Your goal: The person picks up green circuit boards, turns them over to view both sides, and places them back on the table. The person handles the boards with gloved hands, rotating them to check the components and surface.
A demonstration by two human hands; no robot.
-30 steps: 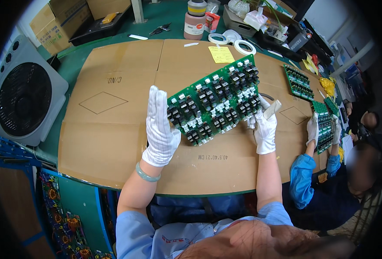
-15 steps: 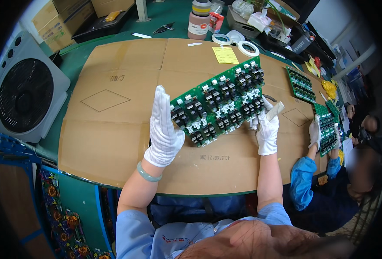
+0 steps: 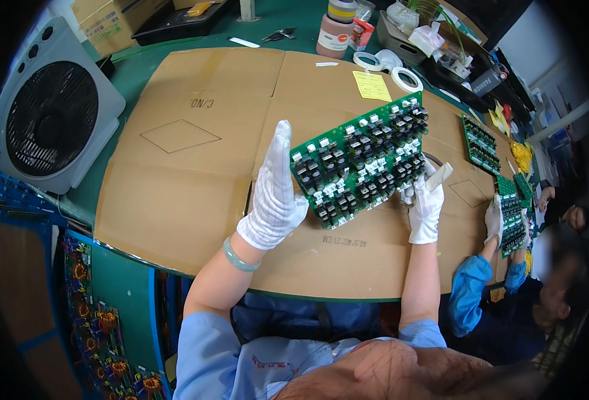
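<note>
A green circuit board [image 3: 361, 163], set with rows of black components and white connectors, is held tilted above the cardboard between my two white-gloved hands. My left hand [image 3: 276, 193] braces its left edge, fingers straight and upright along the side, the thumb side against the lower corner. At the lower right edge, my right hand [image 3: 426, 203] grips the board with bent fingers, partly hidden behind it. A pale, flat-ended stick [image 3: 439, 176] also pokes out of that right hand; its other end is hidden, so its kind is unclear.
Flattened cardboard [image 3: 174, 193] covers the green table. A grey fan [image 3: 54, 107] stands left. Tape rolls [image 3: 406, 80], a yellow slip [image 3: 372, 87] and a pink bottle [image 3: 335, 33] lie toward the back. At right, a co-worker's gloved hands [image 3: 494, 217] hold another board [image 3: 512, 217].
The whole view has shifted, so the table and fan appear slightly displaced. Both hands keep the board at much the same tilt, and the grip looks unchanged.
</note>
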